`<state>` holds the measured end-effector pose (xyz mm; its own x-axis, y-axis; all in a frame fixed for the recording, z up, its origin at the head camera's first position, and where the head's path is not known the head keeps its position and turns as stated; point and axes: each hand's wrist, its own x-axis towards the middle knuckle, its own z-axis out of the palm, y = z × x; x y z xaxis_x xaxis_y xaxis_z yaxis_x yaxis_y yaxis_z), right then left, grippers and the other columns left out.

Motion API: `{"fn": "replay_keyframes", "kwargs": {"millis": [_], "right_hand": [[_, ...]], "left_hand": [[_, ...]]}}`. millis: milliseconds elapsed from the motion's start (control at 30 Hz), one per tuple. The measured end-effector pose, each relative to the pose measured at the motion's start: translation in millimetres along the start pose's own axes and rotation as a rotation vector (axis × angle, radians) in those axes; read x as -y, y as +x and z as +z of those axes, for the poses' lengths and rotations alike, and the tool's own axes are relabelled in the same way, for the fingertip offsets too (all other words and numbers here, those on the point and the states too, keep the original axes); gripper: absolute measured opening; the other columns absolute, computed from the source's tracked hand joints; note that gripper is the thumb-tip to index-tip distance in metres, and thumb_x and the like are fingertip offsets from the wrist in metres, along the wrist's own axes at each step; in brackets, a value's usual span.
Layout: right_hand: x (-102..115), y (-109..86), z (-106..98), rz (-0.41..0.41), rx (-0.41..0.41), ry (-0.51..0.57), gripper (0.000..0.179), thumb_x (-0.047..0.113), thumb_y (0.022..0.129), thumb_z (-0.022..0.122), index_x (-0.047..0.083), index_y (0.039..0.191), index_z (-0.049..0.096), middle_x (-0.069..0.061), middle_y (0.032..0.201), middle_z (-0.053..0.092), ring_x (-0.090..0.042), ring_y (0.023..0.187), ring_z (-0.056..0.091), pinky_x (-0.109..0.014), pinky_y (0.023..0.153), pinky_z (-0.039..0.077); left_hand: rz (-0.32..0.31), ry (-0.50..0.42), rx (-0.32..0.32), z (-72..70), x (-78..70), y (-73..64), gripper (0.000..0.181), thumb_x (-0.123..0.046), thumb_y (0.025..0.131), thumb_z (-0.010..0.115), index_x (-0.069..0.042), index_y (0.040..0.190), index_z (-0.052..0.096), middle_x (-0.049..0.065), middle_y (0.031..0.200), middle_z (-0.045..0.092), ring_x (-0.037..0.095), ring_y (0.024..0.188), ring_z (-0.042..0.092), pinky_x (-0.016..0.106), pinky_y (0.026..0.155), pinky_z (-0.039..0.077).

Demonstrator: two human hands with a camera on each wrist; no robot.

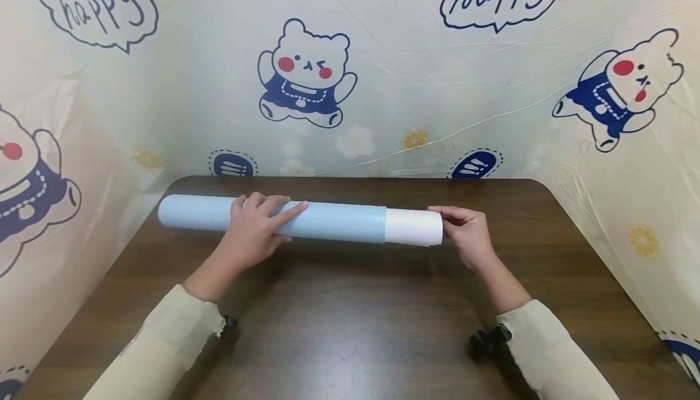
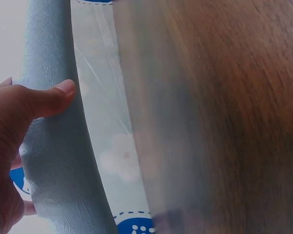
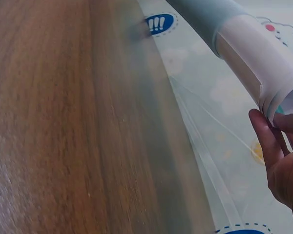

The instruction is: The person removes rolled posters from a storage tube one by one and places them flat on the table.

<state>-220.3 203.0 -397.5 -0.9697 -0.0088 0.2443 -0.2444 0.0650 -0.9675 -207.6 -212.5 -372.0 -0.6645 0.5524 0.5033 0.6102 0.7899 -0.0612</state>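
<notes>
A long light-blue tube (image 1: pixel 339 220) lies level across the head view, above the far half of the table. From its right end sticks a white paper roll (image 1: pixel 412 227). My left hand (image 1: pixel 254 230) grips the tube left of its middle, thumb on the near side and fingers over the top. At the right, my right hand (image 1: pixel 467 233) pinches the edge of the paper roll's open end between thumb and fingers. The right wrist view shows the rolled layers of the paper (image 3: pixel 259 53), with the fingertips (image 3: pixel 256 117) at its rim.
Below the tube stretches a dark brown wooden table (image 1: pixel 350 327) with rounded far corners. A printed sheet (image 1: pixel 383 84) with cartoon bears hangs behind it and along both sides. Black straps with small devices (image 1: pixel 489 339) sit at the wrists.
</notes>
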Motion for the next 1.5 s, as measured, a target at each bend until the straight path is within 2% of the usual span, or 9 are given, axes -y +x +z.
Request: {"fn": "replay_keyframes", "kwargs": {"millis": [133, 233, 367, 500, 700, 1067, 1333, 1500], "right_hand": [[0, -0.8, -6, 0.001, 0.011, 0.022, 0.021, -0.004, 0.087, 0.069, 0.003, 0.106, 0.076, 0.009, 0.098, 0.072, -0.017, 0.087, 0.067, -0.030, 0.069, 0.058], [-1, -1.0, -10, 0.013, 0.012, 0.081, 0.022, -0.002, 0.088, 0.068, 0.008, 0.105, 0.077, 0.007, 0.100, 0.072, -0.016, 0.088, 0.066, -0.030, 0.071, 0.058], [-3, -0.5, -16, 0.023, 0.014, 0.191, 0.026, -0.007, 0.089, 0.065, 0.011, 0.103, 0.078, 0.005, 0.100, 0.073, -0.013, 0.087, 0.066, -0.029, 0.073, 0.058], [-3, -1.0, -22, 0.015, 0.026, 0.250, 0.031, -0.011, 0.090, 0.062, 0.012, 0.102, 0.079, 0.003, 0.101, 0.073, -0.012, 0.087, 0.067, -0.029, 0.074, 0.058], [-3, -1.5, -31, 0.006, 0.027, 0.283, 0.029, -0.009, 0.089, 0.063, 0.010, 0.106, 0.077, 0.001, 0.103, 0.073, -0.013, 0.088, 0.067, -0.028, 0.074, 0.057], [-6, -5.2, -48, 0.038, -0.004, 0.320, 0.031, -0.009, 0.091, 0.061, 0.010, 0.109, 0.076, 0.002, 0.103, 0.073, -0.013, 0.088, 0.066, -0.029, 0.072, 0.058], [-10, -4.3, -56, 0.006, -0.023, 0.380, 0.032, -0.013, 0.090, 0.058, 0.005, 0.110, 0.075, 0.000, 0.101, 0.073, -0.013, 0.089, 0.067, -0.028, 0.072, 0.058], [-12, -4.4, -63, 0.019, -0.048, 0.387, 0.031, -0.013, 0.091, 0.058, 0.004, 0.111, 0.074, -0.001, 0.102, 0.073, -0.013, 0.089, 0.067, -0.028, 0.072, 0.058]], "left_hand": [[-0.004, -0.002, 0.002, -0.9, 0.8, -1.4, 0.092, -0.023, 0.063, 0.093, -0.030, 0.143, 0.049, 0.014, 0.126, 0.057, 0.037, 0.102, 0.049, 0.074, 0.090, 0.033], [-0.006, 0.005, 0.005, -1.6, 1.7, -2.2, 0.091, -0.024, 0.063, 0.093, -0.029, 0.143, 0.050, 0.014, 0.126, 0.057, 0.037, 0.102, 0.049, 0.074, 0.090, 0.033], [-0.021, 0.012, 0.023, -3.8, 2.9, -3.5, 0.091, -0.024, 0.064, 0.093, -0.030, 0.143, 0.049, 0.013, 0.126, 0.057, 0.037, 0.103, 0.049, 0.074, 0.091, 0.033], [-0.032, 0.005, 0.036, -6.9, 3.6, -4.4, 0.092, -0.023, 0.064, 0.093, -0.030, 0.144, 0.049, 0.014, 0.127, 0.057, 0.037, 0.104, 0.048, 0.075, 0.091, 0.033], [-0.045, 0.010, 0.041, -9.9, 5.3, -5.7, 0.092, -0.022, 0.064, 0.093, -0.030, 0.144, 0.048, 0.014, 0.127, 0.056, 0.038, 0.105, 0.048, 0.075, 0.091, 0.033], [-0.056, 0.032, 0.058, -12.1, 5.3, -14.3, 0.094, -0.024, 0.064, 0.093, -0.031, 0.145, 0.046, 0.014, 0.127, 0.057, 0.038, 0.104, 0.049, 0.075, 0.090, 0.033], [-0.071, 0.030, 0.060, -13.7, 5.3, -18.7, 0.093, -0.023, 0.064, 0.093, -0.031, 0.145, 0.047, 0.014, 0.126, 0.057, 0.038, 0.103, 0.049, 0.076, 0.089, 0.033], [-0.076, 0.036, 0.061, -15.3, 5.9, -20.8, 0.094, -0.023, 0.063, 0.093, -0.031, 0.145, 0.047, 0.015, 0.125, 0.057, 0.039, 0.103, 0.049, 0.076, 0.089, 0.033]]}}
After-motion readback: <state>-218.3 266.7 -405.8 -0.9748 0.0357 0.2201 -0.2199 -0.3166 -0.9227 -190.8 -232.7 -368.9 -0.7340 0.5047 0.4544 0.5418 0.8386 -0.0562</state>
